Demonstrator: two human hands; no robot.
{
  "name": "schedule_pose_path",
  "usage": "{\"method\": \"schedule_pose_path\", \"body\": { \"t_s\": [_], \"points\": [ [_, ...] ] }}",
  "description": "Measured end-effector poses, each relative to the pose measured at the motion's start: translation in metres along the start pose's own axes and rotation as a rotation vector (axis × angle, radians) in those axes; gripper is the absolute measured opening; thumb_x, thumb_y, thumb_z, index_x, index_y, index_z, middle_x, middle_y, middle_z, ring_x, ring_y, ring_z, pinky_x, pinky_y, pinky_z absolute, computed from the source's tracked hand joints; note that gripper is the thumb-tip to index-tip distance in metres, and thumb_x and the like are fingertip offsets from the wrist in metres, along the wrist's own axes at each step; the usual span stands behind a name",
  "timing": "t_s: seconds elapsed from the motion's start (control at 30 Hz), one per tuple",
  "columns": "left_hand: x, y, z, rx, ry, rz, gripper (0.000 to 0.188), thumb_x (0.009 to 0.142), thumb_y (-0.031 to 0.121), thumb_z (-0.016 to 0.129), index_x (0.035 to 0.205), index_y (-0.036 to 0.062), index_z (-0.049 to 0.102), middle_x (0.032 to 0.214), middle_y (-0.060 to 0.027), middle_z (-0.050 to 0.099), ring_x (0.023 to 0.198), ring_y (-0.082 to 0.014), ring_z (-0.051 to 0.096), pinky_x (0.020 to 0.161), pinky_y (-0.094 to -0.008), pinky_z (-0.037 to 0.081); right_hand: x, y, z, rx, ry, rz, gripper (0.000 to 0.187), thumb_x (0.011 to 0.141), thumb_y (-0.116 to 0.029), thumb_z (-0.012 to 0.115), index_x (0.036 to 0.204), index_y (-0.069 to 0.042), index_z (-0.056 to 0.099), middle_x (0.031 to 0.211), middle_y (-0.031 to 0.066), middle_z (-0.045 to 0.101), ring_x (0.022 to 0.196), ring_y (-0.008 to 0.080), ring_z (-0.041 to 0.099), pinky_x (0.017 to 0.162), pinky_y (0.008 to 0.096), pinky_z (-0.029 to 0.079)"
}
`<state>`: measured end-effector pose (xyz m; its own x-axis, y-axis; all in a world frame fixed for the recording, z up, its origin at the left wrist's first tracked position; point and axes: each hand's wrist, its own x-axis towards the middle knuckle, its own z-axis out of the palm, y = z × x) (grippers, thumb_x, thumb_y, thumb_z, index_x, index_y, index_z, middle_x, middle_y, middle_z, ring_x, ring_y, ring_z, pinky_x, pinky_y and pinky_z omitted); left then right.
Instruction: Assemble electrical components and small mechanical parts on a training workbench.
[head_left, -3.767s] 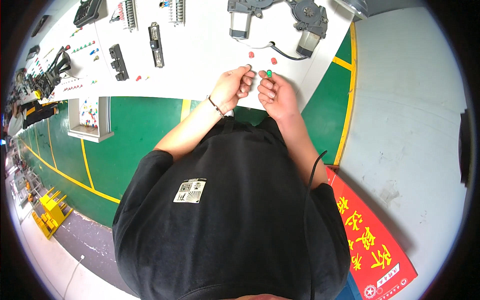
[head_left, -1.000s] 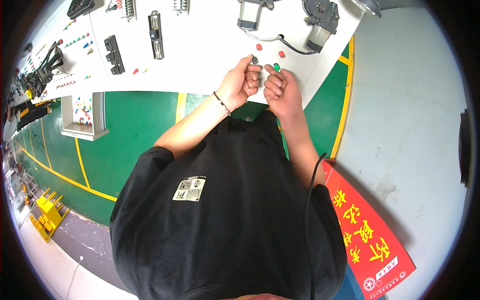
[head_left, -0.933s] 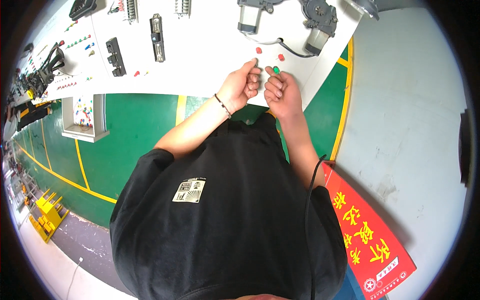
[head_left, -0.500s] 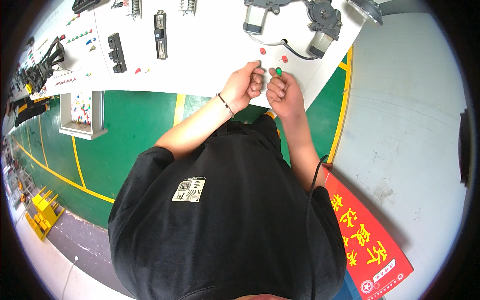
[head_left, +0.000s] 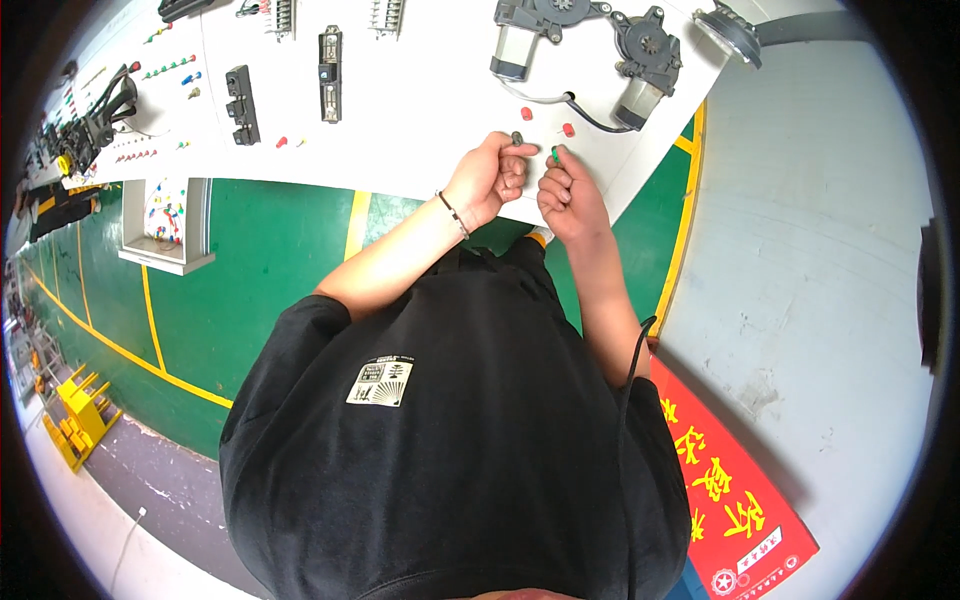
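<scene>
Green piece (head_left: 555,156) pinched in my right hand (head_left: 573,202), near the table's (head_left: 420,120) front edge. Dark piece (head_left: 517,138) at my left hand's (head_left: 487,182) thumb; can't tell if gripped. Loosened pinch could drop green toward the nearer red piece (head_left: 568,130).

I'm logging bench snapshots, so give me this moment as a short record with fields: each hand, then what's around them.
Left hand: pinching a small dark part
Right hand: pinching a small green piece
Just beyond hands: two small red pieces, apart, on the white table
Farther back: two motor units
Lower left: open drawer holding small coloured pieces
</scene>
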<state>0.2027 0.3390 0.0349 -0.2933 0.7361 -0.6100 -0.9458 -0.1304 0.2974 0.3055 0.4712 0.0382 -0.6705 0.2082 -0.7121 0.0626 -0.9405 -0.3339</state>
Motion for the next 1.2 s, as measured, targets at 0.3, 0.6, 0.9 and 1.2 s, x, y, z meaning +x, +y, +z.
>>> {"method": "schedule_pose_path", "body": {
  "t_s": [0.3, 0.6, 0.9, 1.2],
  "points": [
    [-0.003, 0.002, 0.006, 0.189, 0.105, 0.073, 0.037, 0.103, 0.034, 0.049, 0.101, 0.0008, 0.063, 0.065, 0.002, 0.045, 0.054, -0.01, 0.037, 0.049, -0.0243, 0.03, -0.003, 0.001, 0.003, 0.063, -0.094, -0.029, 0.024, 0.101, -0.024, 0.057, 0.1, -0.001, 0.053, 0.062, -0.0049, 0.033, 0.048, 0.0067, 0.033, 0.043, 0.0224, 0.024],
    [-0.002, 0.008, 0.002, 0.169, 0.087, 0.039, 0.04, 0.101, 0.035, 0.045, 0.092, 0.0017, 0.064, 0.061, 0.001, 0.05, 0.049, -0.0101, 0.042, 0.044, -0.0253, 0.03, -0.011, 0.001, 0.014, 0.087, -0.034, 0.02, 0.02, 0.1, -0.023, 0.052, 0.093, -0.004, 0.052, 0.063, -0.0034, 0.038, 0.047, 0.0082, 0.032, 0.043, 0.023, 0.025],
    [-0.007, 0.005, 0.004, 0.068, 0.025, -0.013, 0.032, 0.101, 0.034, 0.052, 0.094, 0.0046, 0.061, 0.065, 0.0025, 0.047, 0.054, -0.0101, 0.04, 0.048, -0.0241, 0.029, -0.021, 0.005, 0.022, 0.104, 0.06, 0.012, 0.021, 0.1, -0.022, 0.054, 0.093, -0.003, 0.054, 0.06, -0.0044, 0.036, 0.046, 0.007, 0.032, 0.042, 0.0223, 0.026],
    [0.003, 0.001, -0.001, 0.01, -0.049, -0.045, 0.041, 0.099, 0.033, 0.041, 0.1, 0.0001, 0.065, 0.066, 0.0017, 0.048, 0.057, -0.0106, 0.038, 0.05, -0.0248, 0.028, -0.002, 0.003, 0.002, 0.016, -0.011, 0.035, 0.025, 0.1, -0.027, 0.057, 0.09, -0.005, 0.052, 0.061, -0.0038, 0.036, 0.046, 0.0083, 0.032, 0.042, 0.0236, 0.025]
  ]
}}
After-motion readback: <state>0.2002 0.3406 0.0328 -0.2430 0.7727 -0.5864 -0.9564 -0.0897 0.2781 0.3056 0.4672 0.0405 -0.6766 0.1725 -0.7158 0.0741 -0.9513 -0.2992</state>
